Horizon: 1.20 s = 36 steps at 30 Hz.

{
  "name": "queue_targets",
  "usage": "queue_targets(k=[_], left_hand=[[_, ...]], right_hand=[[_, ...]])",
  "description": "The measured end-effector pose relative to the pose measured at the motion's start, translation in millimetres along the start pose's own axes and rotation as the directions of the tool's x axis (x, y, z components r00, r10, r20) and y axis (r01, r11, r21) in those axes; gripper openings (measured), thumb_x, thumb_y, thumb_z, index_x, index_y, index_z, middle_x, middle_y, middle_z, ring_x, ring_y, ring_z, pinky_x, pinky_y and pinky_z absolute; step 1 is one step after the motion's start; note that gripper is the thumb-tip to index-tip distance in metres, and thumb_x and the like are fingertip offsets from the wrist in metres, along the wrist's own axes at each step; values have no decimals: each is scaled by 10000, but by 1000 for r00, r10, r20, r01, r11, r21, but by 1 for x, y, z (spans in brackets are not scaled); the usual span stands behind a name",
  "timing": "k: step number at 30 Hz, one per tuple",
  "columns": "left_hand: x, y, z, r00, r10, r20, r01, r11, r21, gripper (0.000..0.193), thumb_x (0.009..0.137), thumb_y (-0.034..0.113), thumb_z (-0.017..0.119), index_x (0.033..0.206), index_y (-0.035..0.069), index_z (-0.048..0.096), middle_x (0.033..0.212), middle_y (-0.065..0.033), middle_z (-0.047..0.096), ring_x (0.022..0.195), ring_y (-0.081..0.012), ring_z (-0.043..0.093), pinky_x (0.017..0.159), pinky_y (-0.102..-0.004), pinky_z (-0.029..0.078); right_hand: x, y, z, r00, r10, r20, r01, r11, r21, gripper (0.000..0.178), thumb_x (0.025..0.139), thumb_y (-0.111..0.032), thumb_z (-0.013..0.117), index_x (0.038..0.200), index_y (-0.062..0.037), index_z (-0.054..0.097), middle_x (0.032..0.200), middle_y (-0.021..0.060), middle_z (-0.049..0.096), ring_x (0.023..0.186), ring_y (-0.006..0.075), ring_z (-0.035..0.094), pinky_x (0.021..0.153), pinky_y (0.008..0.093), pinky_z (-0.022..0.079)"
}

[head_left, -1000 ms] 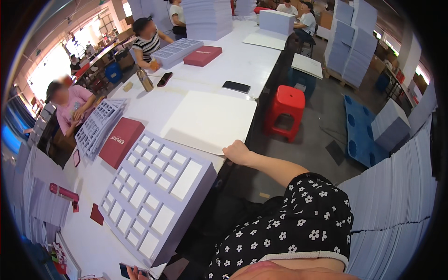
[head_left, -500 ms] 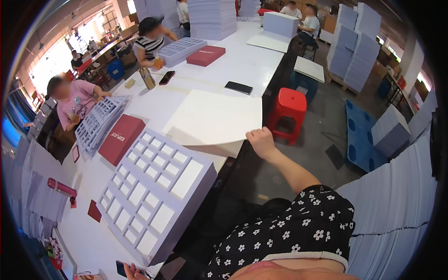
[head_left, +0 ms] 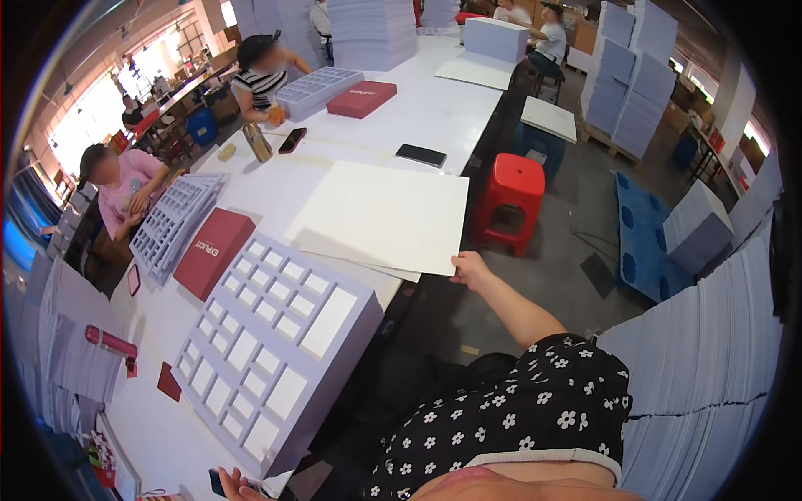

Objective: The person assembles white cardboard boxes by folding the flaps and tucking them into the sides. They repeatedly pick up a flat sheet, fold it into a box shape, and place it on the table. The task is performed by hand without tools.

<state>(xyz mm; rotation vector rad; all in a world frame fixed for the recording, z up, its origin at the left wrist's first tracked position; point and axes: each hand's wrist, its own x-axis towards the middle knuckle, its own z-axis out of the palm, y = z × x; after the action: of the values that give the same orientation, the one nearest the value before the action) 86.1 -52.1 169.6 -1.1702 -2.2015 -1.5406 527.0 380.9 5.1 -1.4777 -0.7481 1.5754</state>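
My right hand (head_left: pixel 470 269) pinches the near right corner of the top large white card sheet (head_left: pixel 384 217), which lies on a small pile of like sheets and juts over the white table's (head_left: pixel 418 108) edge. My forearm reaches out from a black flowered sleeve. At the picture's bottom edge my left hand (head_left: pixel 244 486) curls around a small dark phone (head_left: pixel 217 481); most of that hand is cut off. A grey tray with several square compartments (head_left: pixel 276 351) lies on the table between my two hands.
A red box lid (head_left: pixel 213 250) and a second grid tray (head_left: pixel 171 221) lie further left. A black phone (head_left: pixel 420 154) rests beyond the sheets. A red stool (head_left: pixel 510 196) stands in the aisle. Tall white sheet stacks (head_left: pixel 710 376) rise on my right. Two people (head_left: pixel 121 184) sit across the table.
My right hand has slid right along the sheets' near edge to the corner and taken hold of it. The top sheet now sticks out past the table edge.
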Motion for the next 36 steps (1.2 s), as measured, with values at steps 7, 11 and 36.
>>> queue_targets(k=[7, 11, 36], left_hand=[[-1, 2, -15, 991, -104, 80, 105, 994, -2, 573, 1030, 406, 457, 1450, 17, 425, 1279, -278, 575, 1085, -377, 627, 922, -532, 503], [5, 10, 4, 989, -147, -16, 144, 979, -145, 392, 1081, 213, 368, 1327, -55, 515, 1314, -144, 587, 1099, -235, 595, 928, -347, 445], [74, 62, 10, 903, -144, 405, 422, 467, -777, 658, 1054, 515, 274, 1386, -29, 437, 1307, -259, 553, 1097, -338, 616, 891, -402, 514]], right_hand=[[17, -40, 38, 1000, 26, -14, -14, 856, 517, 177, 887, 22, 511, 1056, 3, 558, 951, 158, 673, 791, 265, 683, 614, 366, 552], [28, -70, 43, 988, -75, 133, -27, 771, 636, 139, 863, 58, 548, 990, 10, 579, 869, 143, 641, 675, 233, 624, 605, 355, 546], [16, -182, 189, 684, -415, 600, 224, 902, 368, 275, 933, -281, 610, 1133, -92, 601, 945, 80, 642, 742, 186, 620, 553, 330, 513]])
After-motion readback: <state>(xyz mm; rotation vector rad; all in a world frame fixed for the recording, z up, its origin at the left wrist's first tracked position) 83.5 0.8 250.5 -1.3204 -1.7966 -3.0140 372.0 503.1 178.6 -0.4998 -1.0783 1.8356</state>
